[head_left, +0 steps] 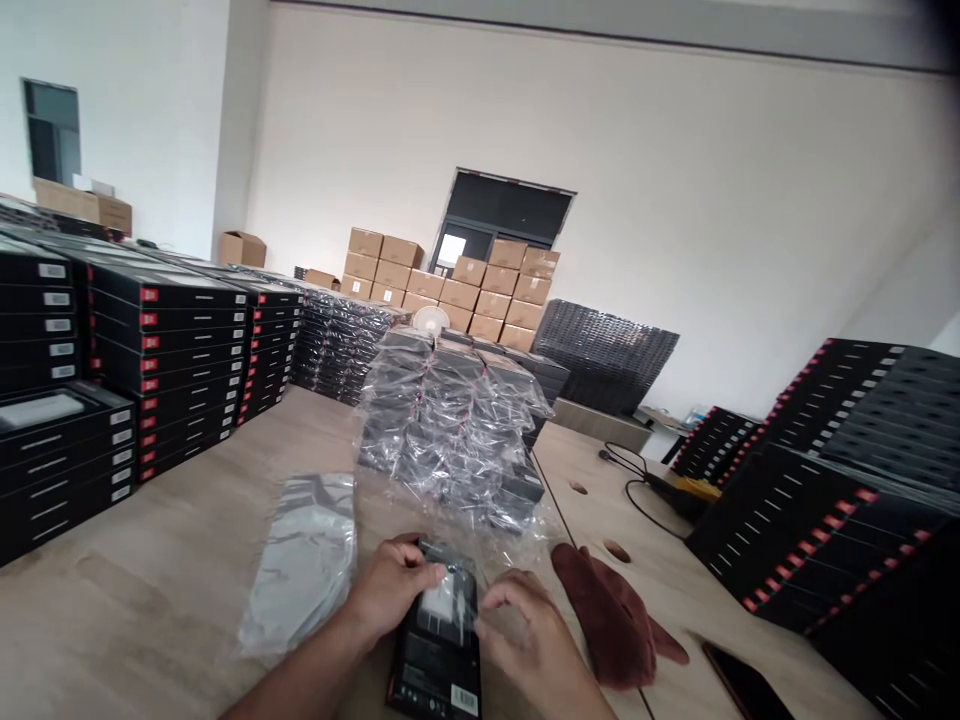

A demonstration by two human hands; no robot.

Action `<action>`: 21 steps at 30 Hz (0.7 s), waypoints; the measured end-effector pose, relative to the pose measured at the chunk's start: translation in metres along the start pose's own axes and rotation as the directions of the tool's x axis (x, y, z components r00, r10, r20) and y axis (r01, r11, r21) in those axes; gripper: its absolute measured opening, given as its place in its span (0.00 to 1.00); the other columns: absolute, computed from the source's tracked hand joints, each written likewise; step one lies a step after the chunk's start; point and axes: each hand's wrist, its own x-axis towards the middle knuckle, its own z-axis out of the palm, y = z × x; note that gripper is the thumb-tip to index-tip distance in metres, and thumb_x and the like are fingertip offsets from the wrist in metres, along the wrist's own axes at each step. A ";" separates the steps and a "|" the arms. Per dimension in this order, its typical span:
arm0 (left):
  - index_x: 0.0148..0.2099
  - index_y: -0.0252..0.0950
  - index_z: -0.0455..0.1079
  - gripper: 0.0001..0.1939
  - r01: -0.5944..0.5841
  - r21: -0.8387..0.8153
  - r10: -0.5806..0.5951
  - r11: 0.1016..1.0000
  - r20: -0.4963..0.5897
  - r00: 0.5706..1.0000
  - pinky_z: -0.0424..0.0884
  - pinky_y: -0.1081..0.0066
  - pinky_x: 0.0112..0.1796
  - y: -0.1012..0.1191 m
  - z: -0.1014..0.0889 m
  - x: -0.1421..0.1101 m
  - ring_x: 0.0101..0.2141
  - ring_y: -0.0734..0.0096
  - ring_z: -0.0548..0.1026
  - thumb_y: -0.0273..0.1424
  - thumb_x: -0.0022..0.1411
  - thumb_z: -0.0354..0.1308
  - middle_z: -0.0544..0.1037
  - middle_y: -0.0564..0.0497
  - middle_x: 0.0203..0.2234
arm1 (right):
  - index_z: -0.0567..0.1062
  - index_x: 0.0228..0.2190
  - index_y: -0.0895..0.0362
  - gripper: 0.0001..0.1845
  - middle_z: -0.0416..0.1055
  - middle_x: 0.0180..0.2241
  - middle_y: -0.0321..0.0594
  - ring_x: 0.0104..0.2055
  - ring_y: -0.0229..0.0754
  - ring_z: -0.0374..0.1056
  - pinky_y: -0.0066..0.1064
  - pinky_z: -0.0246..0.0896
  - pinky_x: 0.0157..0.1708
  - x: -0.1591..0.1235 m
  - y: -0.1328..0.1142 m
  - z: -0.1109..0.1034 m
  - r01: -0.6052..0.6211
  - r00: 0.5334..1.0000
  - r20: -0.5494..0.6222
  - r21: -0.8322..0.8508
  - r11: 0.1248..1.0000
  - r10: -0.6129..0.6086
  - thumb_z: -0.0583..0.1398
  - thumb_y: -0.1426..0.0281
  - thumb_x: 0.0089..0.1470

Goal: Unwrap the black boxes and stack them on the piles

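A black printed box with a white barcode label lies lengthwise on the table in front of me. My left hand grips its far left edge, the thumb pressed on the top face. At the box's right side, my right hand has curled fingers that pinch clear plastic film, apparently a bag around or against the box; how far it covers the box I cannot tell. Left of my hands lies a flat stack of clear plastic bags. Beyond them stands a pile of boxes in clear plastic.
Black boxes with red marks are stacked on the left, more boxes on the right. A dark red cloth, a phone and a black cable lie to the right. Brown cartons and a white fan are behind.
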 end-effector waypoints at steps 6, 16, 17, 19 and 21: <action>0.18 0.34 0.62 0.20 -0.074 0.059 0.073 0.995 0.028 0.997 0.52 0.75 0.23 -0.001 0.007 -0.002 0.21 0.77 0.58 0.45 0.45 0.61 0.60 0.59 0.15 | 0.72 0.25 0.54 0.06 0.68 0.23 0.33 0.28 0.40 0.64 0.29 0.56 0.30 0.004 -0.011 0.030 -0.118 0.992 -0.026 0.071 0.990 0.120 0.59 0.65 0.49; 0.22 0.35 0.73 0.08 -0.104 0.072 0.099 0.992 0.073 0.992 0.59 0.66 0.51 0.011 -0.001 -0.007 0.55 0.53 0.63 0.33 0.40 0.68 0.69 0.45 0.54 | 0.71 0.20 0.57 0.10 0.64 0.19 0.32 0.25 0.37 0.59 0.27 0.54 0.26 0.009 -0.009 0.020 -0.274 0.939 -0.038 0.515 0.812 0.341 0.59 0.64 0.45; 0.23 0.36 0.74 0.07 -0.101 0.079 0.094 0.992 0.089 0.992 0.59 0.65 0.52 0.014 -0.001 -0.008 0.56 0.52 0.63 0.33 0.40 0.67 0.68 0.44 0.55 | 0.71 0.19 0.57 0.10 0.63 0.19 0.32 0.25 0.37 0.59 0.27 0.54 0.26 0.009 -0.009 0.021 -0.272 0.938 -0.037 0.536 0.799 0.344 0.59 0.64 0.45; 0.26 0.36 0.75 0.07 -0.103 0.094 0.092 0.990 0.119 0.989 0.60 0.65 0.52 0.017 -0.002 -0.010 0.56 0.52 0.63 0.33 0.43 0.66 0.67 0.45 0.56 | 0.71 0.19 0.57 0.09 0.63 0.19 0.32 0.24 0.37 0.58 0.27 0.53 0.26 0.009 -0.008 0.025 -0.274 0.941 -0.012 0.560 0.782 0.338 0.60 0.65 0.44; 0.27 0.36 0.76 0.07 -0.115 0.105 0.099 0.988 0.145 0.985 0.60 0.66 0.52 0.018 -0.003 -0.011 0.56 0.54 0.63 0.34 0.46 0.63 0.67 0.46 0.56 | 0.71 0.19 0.57 0.08 0.63 0.19 0.31 0.24 0.36 0.58 0.27 0.53 0.26 0.009 -0.008 0.030 -0.289 0.942 0.024 0.566 0.772 0.335 0.60 0.65 0.43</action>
